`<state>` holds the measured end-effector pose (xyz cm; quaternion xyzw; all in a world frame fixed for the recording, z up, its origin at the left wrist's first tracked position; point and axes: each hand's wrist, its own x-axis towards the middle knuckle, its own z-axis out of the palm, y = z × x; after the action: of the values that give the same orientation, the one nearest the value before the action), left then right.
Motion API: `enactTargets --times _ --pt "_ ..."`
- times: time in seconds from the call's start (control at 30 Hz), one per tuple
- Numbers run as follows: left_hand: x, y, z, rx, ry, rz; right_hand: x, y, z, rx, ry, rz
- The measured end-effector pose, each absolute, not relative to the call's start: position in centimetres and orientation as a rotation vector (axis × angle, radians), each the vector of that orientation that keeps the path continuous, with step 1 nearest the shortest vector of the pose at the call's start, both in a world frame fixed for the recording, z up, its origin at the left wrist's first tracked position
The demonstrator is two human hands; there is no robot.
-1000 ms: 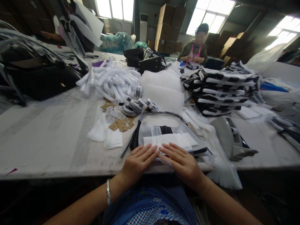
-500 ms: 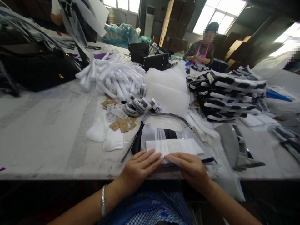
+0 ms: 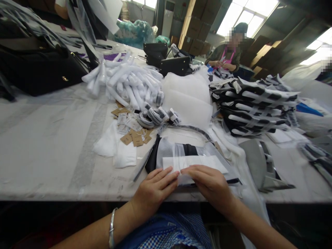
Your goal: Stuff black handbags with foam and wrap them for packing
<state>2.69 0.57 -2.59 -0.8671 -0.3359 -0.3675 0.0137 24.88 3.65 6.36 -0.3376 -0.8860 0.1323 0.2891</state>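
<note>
Bag [image 3: 166,148] on table [image 3: 49,152], cartons [image 3: 195,28] beyond

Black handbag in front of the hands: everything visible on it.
The black handbag lies on the table near its front edge, handle arching away from the person. Translucent, plastic-looking wrap covers much of it; a dark band shows mid-body. A white sheet lies across the lower part. The left hand and right hand meet the near side, hiding some of it.

Your left hand [image 3: 155,188] and right hand [image 3: 212,183] touch a plastic-wrapped black handbag [image 3: 190,149]; brown cardboard tags [image 3: 137,138] lie to its left.
</note>
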Motion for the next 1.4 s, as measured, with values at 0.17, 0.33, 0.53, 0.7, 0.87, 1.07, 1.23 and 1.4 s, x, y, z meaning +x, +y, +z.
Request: enactTargets --times 0.17,0.33,0.53,0.7,0.87,1.07,1.23,1.4 --pt "2.9 0.5 -2.7 -2.664 -1.086 -1.207 24.4 5.8 4.3 -1.076 -2.324 0.411" --pt "2.9 0.4 -2.7 -2.697 -1.070 -1.269 24.3 6.6 3.4 -1.189 -2.247 0.529" --pt "2.7 0.3 -2.5 -2.785 -1.088 -1.347 23.8 6.9 3.5 -1.422 -2.156 0.582" --pt "2.9 0.1 -1.7 -2.857 -1.201 -1.298 23.8 7.4 3.3 -1.546 -2.160 0.624" --pt "3.5 0.1 -1.0 -2.832 -1.223 -1.160 23.8 7.9 3.1 -1.555 -2.096 0.691" --pt "4.1 -0.3 -1.3 -2.680 -1.180 -0.979 23.7 9.2 2.4 -1.582 -2.119 0.547" --pt "4.2 -0.5 -1.4 -2.674 -1.184 -0.835 23.3 9.7 2.4 -1.569 -2.174 0.497" --pt "3.9 0.0 -1.6 -2.643 -1.095 -0.714 23.2 9.5 3.6 -1.527 -2.175 0.484"
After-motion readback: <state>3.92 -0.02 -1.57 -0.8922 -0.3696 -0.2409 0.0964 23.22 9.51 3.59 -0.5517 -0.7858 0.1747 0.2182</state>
